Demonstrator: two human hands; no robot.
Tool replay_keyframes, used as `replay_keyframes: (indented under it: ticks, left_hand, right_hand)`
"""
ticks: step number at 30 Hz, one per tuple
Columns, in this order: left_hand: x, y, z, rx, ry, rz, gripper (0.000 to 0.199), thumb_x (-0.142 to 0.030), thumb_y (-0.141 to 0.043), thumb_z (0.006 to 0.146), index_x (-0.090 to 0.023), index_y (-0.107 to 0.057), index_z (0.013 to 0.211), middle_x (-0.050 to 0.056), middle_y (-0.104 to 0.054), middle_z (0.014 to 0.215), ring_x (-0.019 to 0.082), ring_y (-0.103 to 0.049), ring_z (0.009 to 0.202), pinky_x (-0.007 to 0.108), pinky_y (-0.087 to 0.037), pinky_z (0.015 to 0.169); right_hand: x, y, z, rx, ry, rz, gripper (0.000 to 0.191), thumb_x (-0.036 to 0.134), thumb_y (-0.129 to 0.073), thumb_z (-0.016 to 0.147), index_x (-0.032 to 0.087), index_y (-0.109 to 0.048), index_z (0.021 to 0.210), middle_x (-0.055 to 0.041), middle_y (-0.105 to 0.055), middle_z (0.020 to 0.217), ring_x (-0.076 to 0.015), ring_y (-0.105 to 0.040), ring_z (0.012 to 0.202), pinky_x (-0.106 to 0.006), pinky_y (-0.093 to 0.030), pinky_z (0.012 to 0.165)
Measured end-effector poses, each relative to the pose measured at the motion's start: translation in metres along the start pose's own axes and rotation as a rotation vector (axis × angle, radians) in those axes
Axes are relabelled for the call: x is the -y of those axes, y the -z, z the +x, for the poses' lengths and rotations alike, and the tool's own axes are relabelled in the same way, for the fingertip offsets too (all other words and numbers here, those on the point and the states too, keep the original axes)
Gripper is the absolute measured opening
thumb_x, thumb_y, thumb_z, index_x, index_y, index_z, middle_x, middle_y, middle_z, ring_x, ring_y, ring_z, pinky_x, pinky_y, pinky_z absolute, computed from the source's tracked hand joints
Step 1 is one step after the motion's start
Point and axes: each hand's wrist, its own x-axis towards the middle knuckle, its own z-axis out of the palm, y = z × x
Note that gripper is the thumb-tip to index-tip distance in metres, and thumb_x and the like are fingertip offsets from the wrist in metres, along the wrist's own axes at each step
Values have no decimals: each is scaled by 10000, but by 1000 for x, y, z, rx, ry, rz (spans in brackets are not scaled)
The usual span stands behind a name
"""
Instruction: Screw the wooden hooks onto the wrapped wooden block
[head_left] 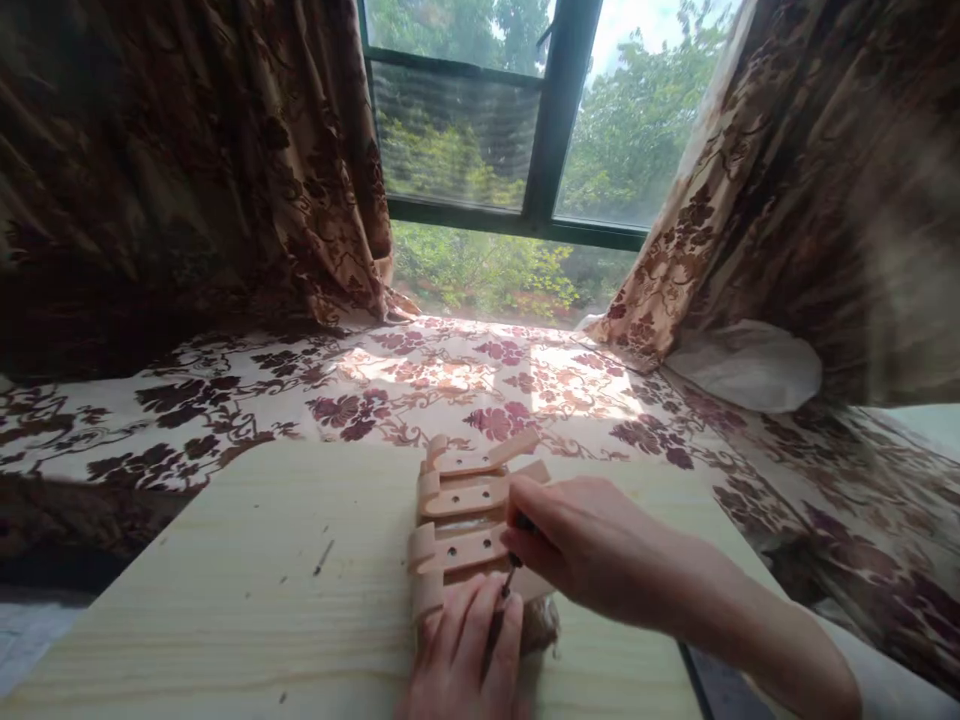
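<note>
Several pale tan straps with dark round holes or studs lie in a row across a bundle (pixel 459 496) at the middle of the wooden board. My right hand (pixel 559 530) is closed round a small dark-handled tool (pixel 515 562), its thin tip pointing down at the nearest strap. Over that nearest strap lies my left hand (pixel 472 640), fingers spread and pressing on it beside the tool's tip. Brown, shiny material (pixel 541 625) shows under the straps at the right. What lies beneath my left fingers is hidden.
The pale wooden board (pixel 225 580) carries a few small dark scraps (pixel 323 558) at the left. Behind it spreads a floral cloth (pixel 420 375), with a whitish translucent bag (pixel 750 365) at the right. Patterned curtains (pixel 322 180) flank a window (pixel 465 140).
</note>
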Motion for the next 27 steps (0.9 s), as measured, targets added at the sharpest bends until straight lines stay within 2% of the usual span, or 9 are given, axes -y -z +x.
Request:
replay_keyframes:
  ticks: [5, 8, 12, 15, 21, 24, 27]
  left_hand:
    - [-1, 3, -3, 49, 37, -75, 369, -300, -417, 845, -169, -524, 1173, 101, -586, 1128, 245, -504, 1051, 341, -435, 822]
    - [-3, 5, -5, 82, 79, -147, 403, -289, -454, 838, -198, -473, 1230, 94, -559, 1177, 236, -494, 1086, 331, -439, 846]
    - [-4, 9, -3, 94, 48, -122, 387, -241, -425, 823, -135, -502, 1187, 134, -551, 1173, 265, -494, 1091, 362, -450, 844]
    - [-4, 11, -1, 91, 38, -75, 387, -220, -399, 807, -117, -519, 1160, 141, -564, 1150, 274, -505, 1071, 365, -469, 812]
    - [-5, 10, 2, 95, 56, -64, 409, -240, -418, 793, -126, -507, 1176, 136, -574, 1165, 270, -514, 1068, 367, -484, 799]
    - [-6, 13, 3, 116, 69, -97, 436, -227, -438, 774, -115, -498, 1191, 142, -570, 1175, 270, -506, 1085, 371, -491, 807]
    - [-7, 17, 4, 176, 92, -168, 491, -206, -460, 750, -106, -471, 1231, 148, -542, 1224, 278, -479, 1131, 392, -495, 838]
  right_hand:
    - [3, 19, 3, 108, 134, -1, 73, 209, -506, 847, 180, -553, 799, -14, -609, 707, -110, -483, 603, -237, -265, 512]
    - [6, 20, 6, 142, 189, -25, 132, 185, -462, 876, 163, -540, 772, -28, -603, 702, -109, -452, 577, -239, -268, 506]
    - [6, 9, 10, 113, 94, -64, 162, 234, -432, 897, 157, -528, 792, -17, -565, 640, -105, -380, 506, -254, -205, 459]
    - [4, 9, 9, 85, 34, -92, 175, 287, -450, 890, 166, -531, 792, -7, -555, 624, -104, -380, 496, -258, -181, 450]
    - [8, 29, 4, 134, 153, -89, 108, 205, -503, 857, 171, -567, 776, -16, -610, 694, -117, -481, 606, -247, -267, 520]
    - [11, 24, 2, 133, 149, -89, 166, 203, -452, 884, 161, -554, 761, -22, -597, 677, -110, -450, 573, -255, -260, 513]
    - [9, 12, 1, 54, 58, -109, 198, 259, -418, 903, 161, -535, 776, -10, -557, 623, -106, -409, 518, -265, -211, 475]
